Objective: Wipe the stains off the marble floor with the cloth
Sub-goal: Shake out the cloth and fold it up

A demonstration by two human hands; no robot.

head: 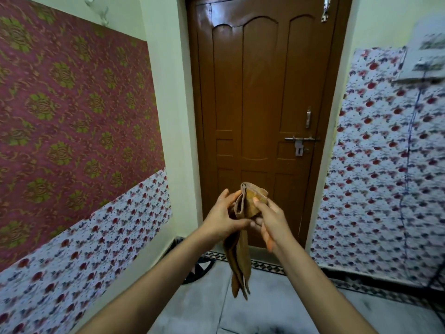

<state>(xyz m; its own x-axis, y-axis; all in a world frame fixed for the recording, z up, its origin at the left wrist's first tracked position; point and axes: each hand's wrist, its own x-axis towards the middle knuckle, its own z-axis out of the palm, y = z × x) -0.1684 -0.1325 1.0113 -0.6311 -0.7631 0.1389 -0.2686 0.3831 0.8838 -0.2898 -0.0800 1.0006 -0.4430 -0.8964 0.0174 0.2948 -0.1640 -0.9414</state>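
The left hand (pixel 222 216) and the right hand (pixel 269 218) both pinched the top of the brown cloth (pixel 240 244), up in the air in front of the door (pixel 260 104). It looked soft, light and floppy, so gripping a bunched fold seemed best. Its long side hung straight down, loose ends pointing at the marble floor (pixel 277 307), not touching it.
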